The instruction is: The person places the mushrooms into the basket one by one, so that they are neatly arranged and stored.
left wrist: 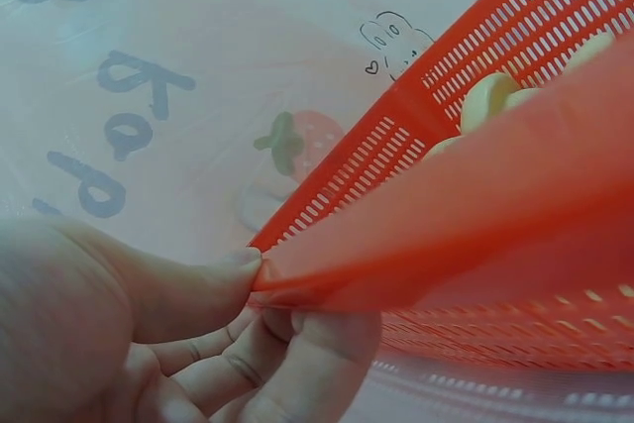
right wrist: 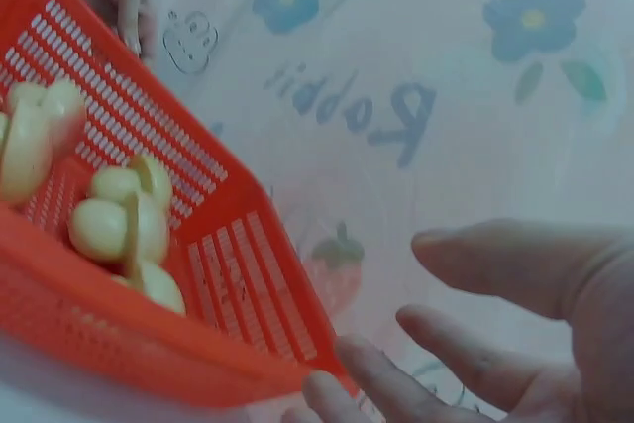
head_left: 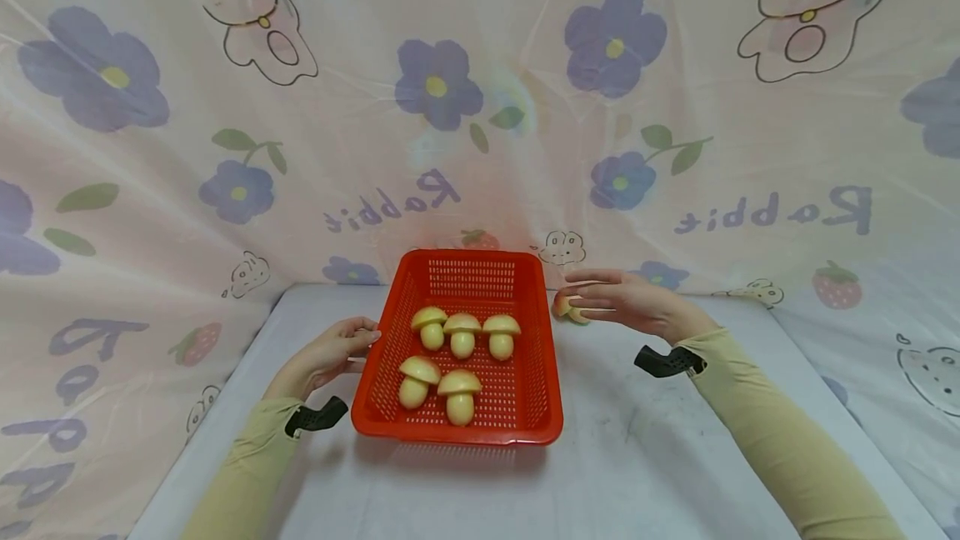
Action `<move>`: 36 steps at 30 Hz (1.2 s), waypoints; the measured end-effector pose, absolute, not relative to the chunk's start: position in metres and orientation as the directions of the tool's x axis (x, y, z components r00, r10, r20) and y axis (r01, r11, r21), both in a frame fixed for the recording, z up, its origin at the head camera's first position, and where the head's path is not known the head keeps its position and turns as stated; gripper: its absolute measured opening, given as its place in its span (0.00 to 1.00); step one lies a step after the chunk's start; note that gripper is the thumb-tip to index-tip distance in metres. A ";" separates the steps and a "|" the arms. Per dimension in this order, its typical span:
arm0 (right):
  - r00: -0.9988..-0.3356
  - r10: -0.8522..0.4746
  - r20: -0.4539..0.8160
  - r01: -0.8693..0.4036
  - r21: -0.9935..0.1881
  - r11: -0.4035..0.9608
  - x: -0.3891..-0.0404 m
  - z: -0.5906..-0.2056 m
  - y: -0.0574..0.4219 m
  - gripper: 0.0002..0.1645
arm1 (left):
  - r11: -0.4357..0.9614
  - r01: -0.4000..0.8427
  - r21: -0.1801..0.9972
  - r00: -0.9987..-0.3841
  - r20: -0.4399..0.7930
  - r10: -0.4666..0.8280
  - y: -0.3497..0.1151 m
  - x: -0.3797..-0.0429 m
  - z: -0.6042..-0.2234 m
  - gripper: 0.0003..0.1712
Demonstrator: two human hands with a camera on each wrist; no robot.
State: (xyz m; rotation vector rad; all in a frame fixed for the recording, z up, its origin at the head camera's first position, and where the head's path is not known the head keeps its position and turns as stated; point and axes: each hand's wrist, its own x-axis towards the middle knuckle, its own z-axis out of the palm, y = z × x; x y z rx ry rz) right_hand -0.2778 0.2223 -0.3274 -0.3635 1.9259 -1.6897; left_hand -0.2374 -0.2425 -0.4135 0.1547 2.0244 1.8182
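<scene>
A red plastic basket (head_left: 457, 437) with slotted walls sits in the middle, holding several toy mushrooms (head_left: 460, 407) with pale yellow stems and reddish-yellow caps. My left hand (head_left: 335, 354) pinches the basket's left rim, thumb on top and fingers curled below, as the left wrist view shows. To the right of the basket, my right hand (head_left: 637, 304) holds nothing, its fingers extended toward the rim and the thumb spread apart. Behind those fingers in the head view lies a small reddish-yellow object (head_left: 576, 314), partly hidden by them.
A white table (head_left: 630, 457) lies under the basket. A pale curtain (head_left: 517, 182) printed with rabbits, flowers and strawberries hangs along the back and sides. Each wrist wears a black bracket (head_left: 667, 361) over a beige sleeve (head_left: 787, 440).
</scene>
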 end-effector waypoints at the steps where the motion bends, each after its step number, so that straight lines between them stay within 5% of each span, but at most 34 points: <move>1: -0.822 -0.525 -0.222 0.147 -0.972 0.181 -0.279 -0.329 0.225 0.31 | 0.145 -0.184 0.972 -0.907 -0.225 0.357 -0.243 -0.238 -0.414 0.15; 36: -0.909 -0.356 -0.217 0.169 -0.973 0.159 -0.330 -0.415 0.269 0.37 | 0.134 -0.211 0.968 -0.899 -0.246 0.362 -0.243 -0.237 -0.414 0.15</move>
